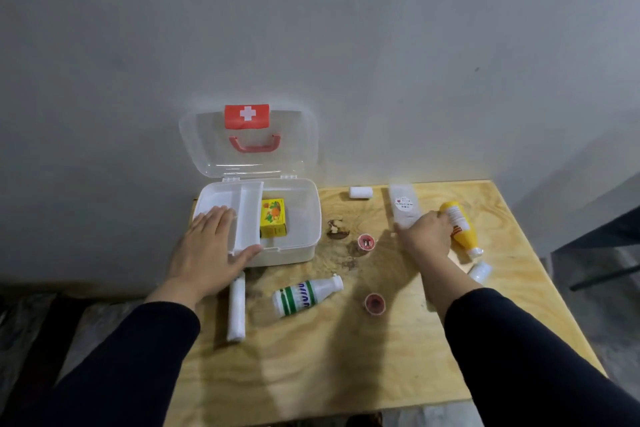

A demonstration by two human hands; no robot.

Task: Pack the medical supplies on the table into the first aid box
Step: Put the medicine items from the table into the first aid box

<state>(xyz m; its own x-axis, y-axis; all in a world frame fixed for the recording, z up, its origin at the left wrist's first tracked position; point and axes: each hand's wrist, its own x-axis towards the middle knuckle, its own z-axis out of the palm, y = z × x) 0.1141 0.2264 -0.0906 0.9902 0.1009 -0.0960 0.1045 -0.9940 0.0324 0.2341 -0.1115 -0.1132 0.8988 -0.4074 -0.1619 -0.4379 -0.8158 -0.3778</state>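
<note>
The white first aid box (304, 218) stands open at the table's back left, its clear lid (207, 146) leaning on the wall. A yellow carton (273, 217) lies inside beside a white inner tray (247, 215). My left hand (207, 250) rests flat on the tray and the box's front left corner. My right hand (424, 236) is closed around the yellow bottle (462, 229), which lies at the right, and it also covers the lower end of a clear packet (403, 204).
On the wooden table (311, 357) lie a white bottle with green stripes (304, 295), a rolled bandage (236, 308), two red tape rolls (366, 242) (374, 303), a small white roll (360, 192) and a small white bottle (480, 270). The wall is right behind the box.
</note>
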